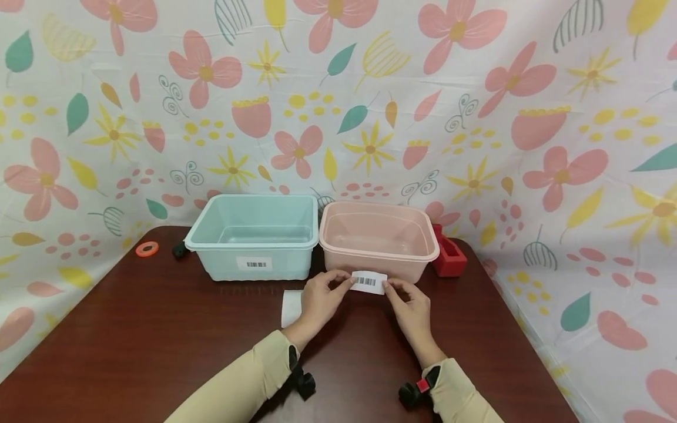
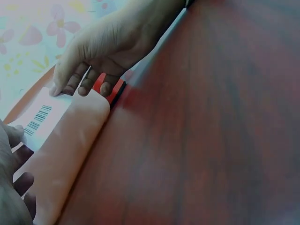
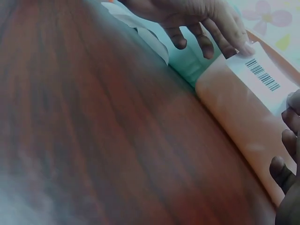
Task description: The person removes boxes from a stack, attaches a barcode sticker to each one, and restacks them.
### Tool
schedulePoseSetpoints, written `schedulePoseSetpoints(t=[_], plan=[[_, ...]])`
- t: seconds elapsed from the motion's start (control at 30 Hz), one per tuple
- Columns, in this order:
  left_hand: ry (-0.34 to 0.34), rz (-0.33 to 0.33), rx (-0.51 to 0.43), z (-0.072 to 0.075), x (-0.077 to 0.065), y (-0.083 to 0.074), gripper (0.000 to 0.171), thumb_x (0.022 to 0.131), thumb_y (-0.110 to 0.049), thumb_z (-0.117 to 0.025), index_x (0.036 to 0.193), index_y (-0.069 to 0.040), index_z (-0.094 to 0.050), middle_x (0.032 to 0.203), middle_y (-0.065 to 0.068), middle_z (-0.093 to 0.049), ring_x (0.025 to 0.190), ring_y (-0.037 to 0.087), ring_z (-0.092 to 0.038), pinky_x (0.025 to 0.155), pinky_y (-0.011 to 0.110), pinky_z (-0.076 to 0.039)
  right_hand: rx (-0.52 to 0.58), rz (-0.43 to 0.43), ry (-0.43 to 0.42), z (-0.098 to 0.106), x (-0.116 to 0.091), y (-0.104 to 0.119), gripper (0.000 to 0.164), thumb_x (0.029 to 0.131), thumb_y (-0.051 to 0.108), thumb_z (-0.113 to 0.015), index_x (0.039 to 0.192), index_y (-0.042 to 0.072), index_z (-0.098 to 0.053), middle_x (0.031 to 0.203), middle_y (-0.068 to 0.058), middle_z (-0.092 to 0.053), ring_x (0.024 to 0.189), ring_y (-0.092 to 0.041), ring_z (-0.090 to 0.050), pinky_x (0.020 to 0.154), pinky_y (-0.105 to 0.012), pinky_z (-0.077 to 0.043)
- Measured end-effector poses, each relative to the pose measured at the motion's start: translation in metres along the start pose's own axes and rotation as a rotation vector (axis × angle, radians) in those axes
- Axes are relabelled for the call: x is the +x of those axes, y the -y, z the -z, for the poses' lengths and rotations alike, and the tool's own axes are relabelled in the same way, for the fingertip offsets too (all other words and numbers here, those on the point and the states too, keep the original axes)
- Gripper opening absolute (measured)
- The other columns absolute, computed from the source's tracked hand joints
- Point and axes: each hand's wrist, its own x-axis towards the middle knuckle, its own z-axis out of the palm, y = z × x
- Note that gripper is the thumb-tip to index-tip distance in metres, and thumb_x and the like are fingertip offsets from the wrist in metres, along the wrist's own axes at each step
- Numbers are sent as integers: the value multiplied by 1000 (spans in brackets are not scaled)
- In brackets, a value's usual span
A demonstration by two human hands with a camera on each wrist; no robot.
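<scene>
A white barcode label (image 1: 368,282) is stretched between both hands, close in front of the pink plastic bin (image 1: 370,261). My left hand (image 1: 320,301) pinches its left end between thumb and forefinger. At the opposite end, the right hand (image 1: 412,310) pinches the other edge the same way. The printed bars face me, and the label (image 2: 41,118) overlaps the bin's front wall in the left wrist view. Beside the pink bin stands a light blue bin (image 1: 211,258), with a similar barcode label (image 1: 254,264) on its front.
White backing paper (image 1: 291,308) lies on the dark wooden table (image 1: 158,346), partly behind the left hand. A red tape dispenser (image 1: 449,258) stands right of the pink bin. An orange ring (image 1: 147,249) and a small black object (image 1: 180,251) lie at the far left.
</scene>
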Motion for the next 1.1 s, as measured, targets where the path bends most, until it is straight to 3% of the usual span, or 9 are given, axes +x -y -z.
schedulePoseSetpoints(t=[0.17,0.33,0.5,0.8,1.1], plan=[[-23,-8,25,-3,7,1,12,88,-45,-77,86,-33,-76,86,-22,-67,71,4,-56,58,24,-44,-37,30,3,0,7,0,7,88,21,-80,93,16,-79,83,4,-73,72,-9,-61,65,-16,-45],[-22,25,52,-8,9,1,14,88,-47,-75,84,-34,-75,83,-23,-65,67,0,-55,55,25,-44,-40,57,-6,-2,11,-4,6,88,21,-80,90,16,-78,67,5,-63,60,-9,-51,55,-18,-38],[-40,39,73,-14,9,0,14,88,-47,-75,85,-33,-76,83,-23,-68,70,-2,-60,59,26,-46,-51,72,0,-5,14,-7,7,89,25,-79,87,18,-77,59,7,-55,53,-8,-46,49,-19,-34],[-84,39,72,-20,13,0,14,86,-47,-78,82,-33,-77,78,-24,-68,70,-5,-63,60,27,-48,-82,165,-24,-7,24,-17,7,88,22,-80,83,19,-77,55,10,-53,49,-6,-44,46,-19,-32],[-96,34,69,-23,15,2,13,85,-47,-79,83,-34,-78,76,-24,-68,70,-6,-63,60,28,-48,-85,174,-19,-5,27,-18,8,88,22,-80,82,18,-76,54,10,-53,48,-5,-43,45,-20,-32]])
